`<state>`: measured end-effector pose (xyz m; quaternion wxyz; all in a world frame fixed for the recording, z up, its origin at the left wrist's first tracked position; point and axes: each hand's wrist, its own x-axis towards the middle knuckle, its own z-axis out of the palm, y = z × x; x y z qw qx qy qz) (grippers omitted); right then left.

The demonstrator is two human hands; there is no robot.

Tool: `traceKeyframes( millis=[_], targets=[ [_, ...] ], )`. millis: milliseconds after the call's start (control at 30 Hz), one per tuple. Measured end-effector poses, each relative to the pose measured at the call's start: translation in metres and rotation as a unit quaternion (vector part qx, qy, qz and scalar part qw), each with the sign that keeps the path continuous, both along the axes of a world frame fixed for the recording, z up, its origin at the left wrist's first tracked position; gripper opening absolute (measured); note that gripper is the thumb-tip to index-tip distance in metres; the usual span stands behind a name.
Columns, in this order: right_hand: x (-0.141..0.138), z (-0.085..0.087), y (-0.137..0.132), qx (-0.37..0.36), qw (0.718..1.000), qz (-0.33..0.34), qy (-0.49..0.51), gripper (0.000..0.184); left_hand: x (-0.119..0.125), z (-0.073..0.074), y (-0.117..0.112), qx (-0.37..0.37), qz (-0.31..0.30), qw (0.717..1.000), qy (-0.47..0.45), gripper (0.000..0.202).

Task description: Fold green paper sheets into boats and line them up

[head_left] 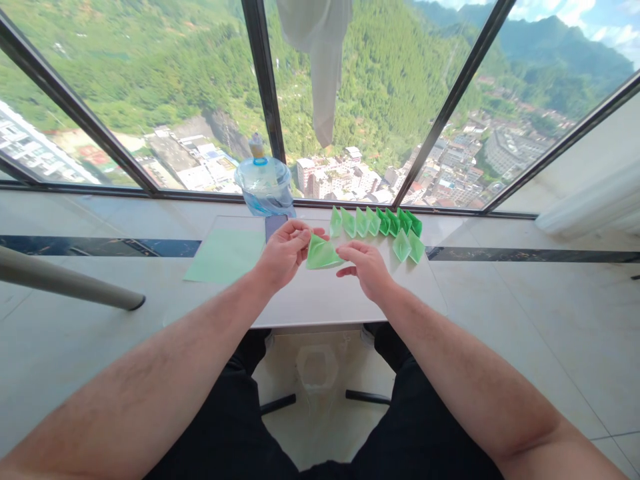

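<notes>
Above the white table I hold a light green folded paper boat between both hands. My left hand pinches its left upper corner with thumb and fingers. At the boat's right corner, my right hand grips with the thumb and forefinger, the other fingers curled below. Several finished paper boats stand in a row at the table's back right, pale green on the left and darker green on the right. Two more light green boats sit in front of that row. A stack of flat green paper lies on the left.
A dark phone lies beside the paper, partly behind my left hand. Behind the low white table stands a large clear blue water bottle against the window. A grey pole reaches in from the left.
</notes>
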<state>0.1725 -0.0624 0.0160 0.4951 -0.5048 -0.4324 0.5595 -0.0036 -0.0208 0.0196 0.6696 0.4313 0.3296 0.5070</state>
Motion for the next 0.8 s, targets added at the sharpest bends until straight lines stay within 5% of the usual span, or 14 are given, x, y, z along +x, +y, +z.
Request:
traceKeyframes(
  millis=[167,367,533,800],
  targets=[
    [0.0005,-0.0058,0.0024,-0.055,0.998,0.016,-0.037,0.023,-0.0002,0.0005,-0.0059,0.003,-0.075,0.997,0.006,0.034],
    [-0.0010,-0.0047,0.0013,-0.072,0.994,0.080,0.008,0.033,0.0008,0.0017,-0.0086,-0.001,-0.091,0.996,0.025,0.032],
    [-0.0004,-0.0077,0.0068,-0.039,0.998,0.027,0.032,0.027,-0.0003,0.0044,-0.0083,0.007,-0.079,0.997,0.020,0.045],
    [0.0004,-0.0091,0.0091,-0.019,0.999,-0.003,0.026,0.022,0.0039,-0.0038,-0.0098,-0.012,-0.058,0.979,0.195,0.044]
  ],
)
